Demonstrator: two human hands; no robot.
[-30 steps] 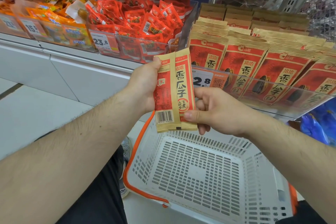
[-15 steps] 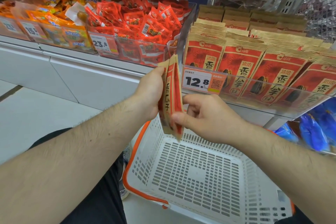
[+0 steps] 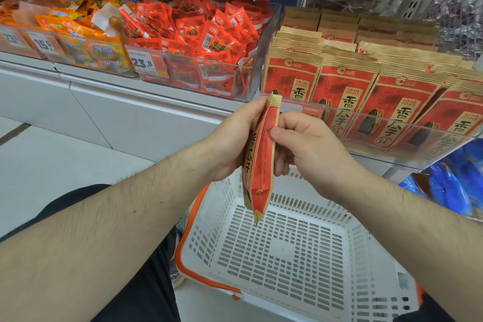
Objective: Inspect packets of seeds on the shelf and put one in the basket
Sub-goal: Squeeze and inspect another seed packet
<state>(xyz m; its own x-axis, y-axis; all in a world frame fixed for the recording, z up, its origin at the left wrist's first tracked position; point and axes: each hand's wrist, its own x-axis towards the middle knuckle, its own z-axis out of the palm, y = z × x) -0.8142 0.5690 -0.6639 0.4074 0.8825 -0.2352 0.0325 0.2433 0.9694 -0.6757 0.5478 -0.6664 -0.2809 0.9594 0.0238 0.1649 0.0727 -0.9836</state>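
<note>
Above the white basket (image 3: 350,240), both hands pinching seed packet (image 3: 261,162) edge-on (label seemingly 香瓜子), left hand (image 3: 230,146), right hand (image 3: 311,146)

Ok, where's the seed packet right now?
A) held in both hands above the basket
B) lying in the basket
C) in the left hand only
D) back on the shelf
A: the seed packet hangs edge-on between the left hand and right hand, over the white basket, which holds nothing visible.

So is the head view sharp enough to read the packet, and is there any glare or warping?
Head view: evenly lit; the packet is edge-on between both hands, its print unreadable; glare on the clear shelf guard; wide-angle bending at the shelf edges.
</note>
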